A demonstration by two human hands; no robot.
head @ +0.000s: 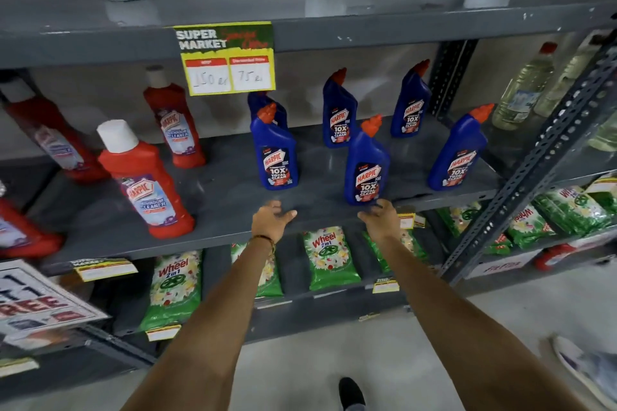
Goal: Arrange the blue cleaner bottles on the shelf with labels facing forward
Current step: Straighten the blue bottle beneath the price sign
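Note:
Several blue cleaner bottles with orange-red caps stand upright on the grey middle shelf [227, 197]. In the front row are a left one [275, 150], a middle one [366, 163] and a right one [457, 150]. Behind stand two more [339, 110] [410, 100], and one [263, 103] is mostly hidden behind the front left bottle. The visible labels face forward. My left hand [270, 220] hovers at the shelf's front edge, fingers apart, holding nothing. My right hand [380, 217] is spread just below the front middle bottle's base; whether it touches the bottle I cannot tell.
Red cleaner bottles [147, 183] with white caps stand on the left of the same shelf. A yellow price sign [227, 58] hangs from the shelf above. Green detergent packets [329, 257] lie on the shelf below. A perforated metal upright [537, 157] bounds the right side.

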